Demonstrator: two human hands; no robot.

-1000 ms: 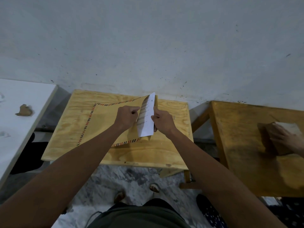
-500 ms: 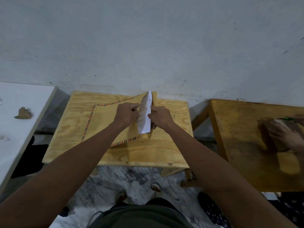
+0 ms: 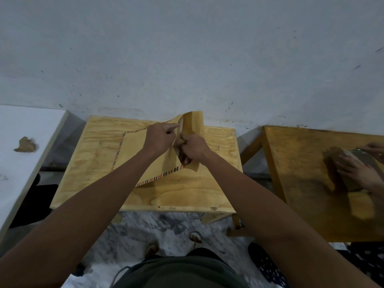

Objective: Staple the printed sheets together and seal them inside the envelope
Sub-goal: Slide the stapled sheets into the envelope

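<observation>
Centrally in the frame, the brown envelope (image 3: 143,154) with a striped border lies on the light wooden table (image 3: 99,163), its open end lifted at the right. Left hand (image 3: 160,138) pinches the upper lip of the opening, fingers curled. Right hand (image 3: 192,147) is curled at the mouth and reaches inside; the sheets cannot be seen. Behind the table stands the grey wall (image 3: 187,59), touching its far edge. At the right, a darker table (image 3: 301,183) with another person's hands (image 3: 357,171) on a package. At the left, a white table (image 3: 20,163).
</observation>
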